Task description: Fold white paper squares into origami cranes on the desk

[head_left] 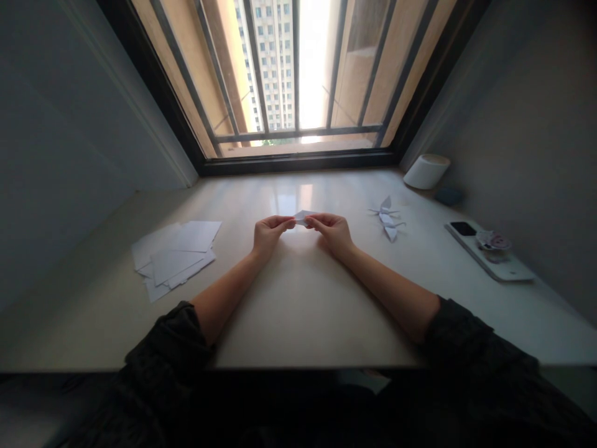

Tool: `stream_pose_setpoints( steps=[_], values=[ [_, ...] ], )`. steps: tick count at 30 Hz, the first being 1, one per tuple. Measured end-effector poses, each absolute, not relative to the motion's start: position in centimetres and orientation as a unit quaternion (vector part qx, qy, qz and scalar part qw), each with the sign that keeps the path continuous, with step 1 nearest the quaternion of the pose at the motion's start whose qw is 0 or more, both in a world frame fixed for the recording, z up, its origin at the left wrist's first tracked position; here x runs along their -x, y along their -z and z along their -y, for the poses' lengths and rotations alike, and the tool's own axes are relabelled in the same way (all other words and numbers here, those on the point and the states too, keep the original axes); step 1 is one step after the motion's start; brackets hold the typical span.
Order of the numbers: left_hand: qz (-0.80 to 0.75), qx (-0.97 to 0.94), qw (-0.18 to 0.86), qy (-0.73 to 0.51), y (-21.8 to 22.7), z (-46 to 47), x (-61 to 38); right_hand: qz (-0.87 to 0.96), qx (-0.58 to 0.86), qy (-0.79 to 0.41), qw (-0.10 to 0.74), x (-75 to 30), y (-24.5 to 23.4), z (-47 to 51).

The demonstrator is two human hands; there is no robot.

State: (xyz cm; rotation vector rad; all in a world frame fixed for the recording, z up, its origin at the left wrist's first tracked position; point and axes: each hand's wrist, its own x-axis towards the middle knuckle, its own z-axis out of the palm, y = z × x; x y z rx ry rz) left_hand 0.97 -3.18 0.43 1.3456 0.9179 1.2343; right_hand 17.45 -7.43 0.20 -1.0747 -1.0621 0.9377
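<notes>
A small folded piece of white paper (302,217) is held just above the pale desk (298,311), near its middle. My left hand (269,233) pinches the paper's left end with closed fingers. My right hand (332,229) pinches its right end the same way. Both forearms stretch forward from dark sleeves at the desk's near edge. The shape of the fold is too small to make out.
A loose pile of white paper sheets (173,255) lies at the left. Two folded paper cranes (388,219) rest at the right. Farther right sit a white phone (487,252), a white cylinder (426,171) and a barred window (296,81) behind.
</notes>
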Motion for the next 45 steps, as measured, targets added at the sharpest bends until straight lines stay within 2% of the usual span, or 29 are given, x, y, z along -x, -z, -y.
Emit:
stream_pose_setpoints(
  steps=[23,45],
  values=[
    [-0.364,-0.521,0.577,-0.514,-0.49,2.99,-0.91,0.441,0.456,-0.406,0.658,-17.22,-0.50,7.61],
    [-0.361,-0.539,0.545,-0.532,-0.47,3.67,-1.27,0.451,0.461,-0.408,0.646,-17.46,-0.37,7.46]
  ],
)
